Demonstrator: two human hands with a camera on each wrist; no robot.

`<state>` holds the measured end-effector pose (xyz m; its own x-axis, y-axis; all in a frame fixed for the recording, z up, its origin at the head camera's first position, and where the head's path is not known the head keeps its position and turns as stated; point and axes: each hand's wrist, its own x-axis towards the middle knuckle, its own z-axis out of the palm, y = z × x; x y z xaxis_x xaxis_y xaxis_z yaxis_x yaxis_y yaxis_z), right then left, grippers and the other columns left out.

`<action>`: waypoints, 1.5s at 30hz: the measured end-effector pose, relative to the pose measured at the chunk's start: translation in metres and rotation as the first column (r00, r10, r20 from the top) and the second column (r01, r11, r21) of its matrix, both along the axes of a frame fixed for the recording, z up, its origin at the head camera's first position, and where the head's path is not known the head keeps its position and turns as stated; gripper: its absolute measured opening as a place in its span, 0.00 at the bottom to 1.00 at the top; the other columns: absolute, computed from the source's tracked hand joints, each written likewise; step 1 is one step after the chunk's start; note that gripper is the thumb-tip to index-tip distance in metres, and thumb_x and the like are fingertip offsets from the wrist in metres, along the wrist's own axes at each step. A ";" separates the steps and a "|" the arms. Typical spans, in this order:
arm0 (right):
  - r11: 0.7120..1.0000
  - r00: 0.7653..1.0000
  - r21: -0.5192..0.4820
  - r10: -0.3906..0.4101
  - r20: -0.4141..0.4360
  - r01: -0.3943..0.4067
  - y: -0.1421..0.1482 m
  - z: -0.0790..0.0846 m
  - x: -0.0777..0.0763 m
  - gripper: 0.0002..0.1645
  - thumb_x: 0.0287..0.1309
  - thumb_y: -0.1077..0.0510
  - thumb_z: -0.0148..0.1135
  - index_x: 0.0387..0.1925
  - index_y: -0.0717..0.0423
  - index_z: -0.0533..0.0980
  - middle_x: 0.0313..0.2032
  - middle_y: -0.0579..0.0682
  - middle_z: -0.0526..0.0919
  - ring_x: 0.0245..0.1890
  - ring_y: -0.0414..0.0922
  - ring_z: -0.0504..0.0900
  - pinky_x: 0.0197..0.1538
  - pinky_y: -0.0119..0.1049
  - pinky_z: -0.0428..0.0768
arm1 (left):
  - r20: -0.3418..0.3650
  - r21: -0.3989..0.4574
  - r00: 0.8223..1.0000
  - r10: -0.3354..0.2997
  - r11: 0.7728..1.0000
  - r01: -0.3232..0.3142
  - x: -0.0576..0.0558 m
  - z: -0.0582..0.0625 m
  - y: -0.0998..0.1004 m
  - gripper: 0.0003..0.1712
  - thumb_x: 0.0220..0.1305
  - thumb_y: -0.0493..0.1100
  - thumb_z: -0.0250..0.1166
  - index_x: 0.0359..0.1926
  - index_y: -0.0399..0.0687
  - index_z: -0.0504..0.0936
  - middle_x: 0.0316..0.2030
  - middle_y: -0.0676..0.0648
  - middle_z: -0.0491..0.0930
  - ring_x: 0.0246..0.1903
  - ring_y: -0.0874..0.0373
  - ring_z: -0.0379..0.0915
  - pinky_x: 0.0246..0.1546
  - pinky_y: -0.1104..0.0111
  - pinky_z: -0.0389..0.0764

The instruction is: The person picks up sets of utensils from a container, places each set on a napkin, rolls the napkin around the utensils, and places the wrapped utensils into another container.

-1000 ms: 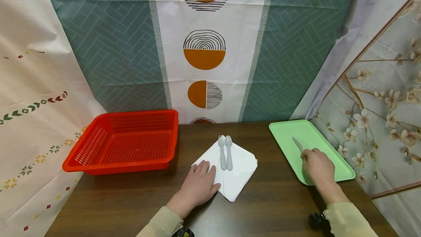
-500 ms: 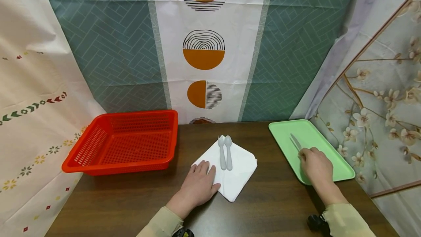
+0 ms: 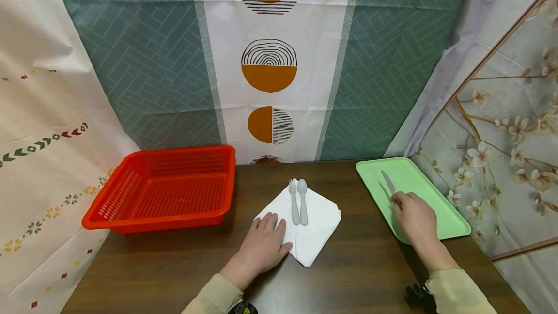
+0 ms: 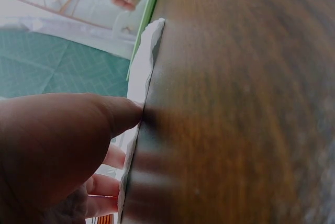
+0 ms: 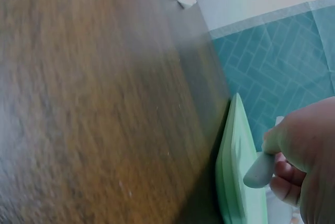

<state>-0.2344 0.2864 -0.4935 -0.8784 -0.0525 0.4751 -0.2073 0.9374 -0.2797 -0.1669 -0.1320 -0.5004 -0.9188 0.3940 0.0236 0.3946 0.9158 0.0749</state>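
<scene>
A folded white napkin [image 3: 320, 222] lies on the table, bearing a grey fork [image 3: 294, 202] and a grey spoon [image 3: 303, 202] side by side. My left hand [image 3: 261, 246] rests on the napkin's left edge, fingers spread; in the left wrist view the thumb [image 4: 125, 113] touches its edge. Over the green tray [image 3: 449, 222] at the right, my right hand [image 3: 416, 217] grips a grey knife [image 3: 388, 181] by its handle, blade pointing away. The right wrist view shows the knife's rounded handle end [image 5: 259, 171] jutting from between thumb and curled fingers.
A red perforated basket [image 3: 183, 197] stands at the back left of the brown wooden table [image 3: 174, 265]. Patterned curtains [image 3: 165, 62] hang behind the table and along both sides.
My right hand has lifted the knife off the tray and moved slightly left with it; a shadow now shows below the blade. The left hand stays on the napkin.
</scene>
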 end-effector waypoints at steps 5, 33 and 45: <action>1.000 1.000 -0.001 0.013 -0.019 -0.013 -0.008 0.005 0.002 0.05 0.66 0.66 0.72 0.43 0.59 0.88 0.37 0.61 0.87 0.36 0.66 0.86 0.35 0.66 0.82 | -0.033 0.006 0.999 -0.009 1.000 0.009 0.001 0.001 0.000 0.37 0.76 0.61 0.67 0.74 0.42 0.78 0.72 0.35 0.75 0.74 0.38 0.69 0.74 0.41 0.69; 0.997 0.996 -0.026 0.076 -0.051 -0.077 -0.047 0.018 0.011 0.07 0.64 0.67 0.75 0.42 0.55 0.88 0.39 0.56 0.87 0.34 0.61 0.87 0.35 0.63 0.82 | -0.037 0.009 0.999 -0.015 1.000 0.016 0.001 0.001 -0.001 0.37 0.78 0.61 0.66 0.74 0.41 0.79 0.72 0.34 0.75 0.75 0.37 0.69 0.75 0.40 0.69; 0.988 0.990 -0.068 0.137 -0.013 -0.138 -0.071 0.016 0.014 0.07 0.67 0.66 0.73 0.43 0.53 0.88 0.40 0.52 0.87 0.36 0.52 0.85 0.38 0.56 0.83 | -0.026 0.010 1.000 -0.009 1.000 0.009 0.000 0.000 0.000 0.38 0.77 0.61 0.67 0.75 0.42 0.78 0.73 0.34 0.74 0.75 0.37 0.68 0.75 0.40 0.68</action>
<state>-0.2202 0.2153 -0.4774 -0.8613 -0.1395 0.4886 -0.3355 0.8783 -0.3406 -0.1670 -0.1325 -0.5002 -0.9144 0.4016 0.0512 0.4045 0.9115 0.0743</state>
